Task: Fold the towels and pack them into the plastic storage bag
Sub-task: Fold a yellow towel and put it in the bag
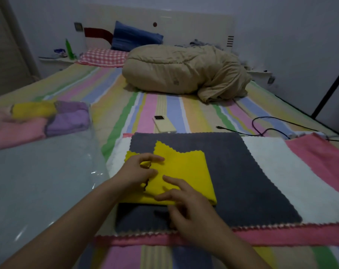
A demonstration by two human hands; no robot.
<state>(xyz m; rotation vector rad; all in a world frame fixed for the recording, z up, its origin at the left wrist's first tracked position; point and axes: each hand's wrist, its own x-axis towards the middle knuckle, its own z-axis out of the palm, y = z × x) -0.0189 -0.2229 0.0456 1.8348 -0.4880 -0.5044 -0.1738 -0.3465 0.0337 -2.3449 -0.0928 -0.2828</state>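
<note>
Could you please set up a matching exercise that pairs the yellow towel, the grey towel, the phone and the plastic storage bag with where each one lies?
Things:
1. yellow towel
2. grey towel
3. phone
4. plastic storage bag

Places:
A. on the striped sheet, just beyond the spread towels
B. under the left hand and right hand, partly folded
C. at the left, with folded towels showing through it
D. spread flat on the white towel

Pairs: 1-B, 2-D, 3-A, 4-C
</note>
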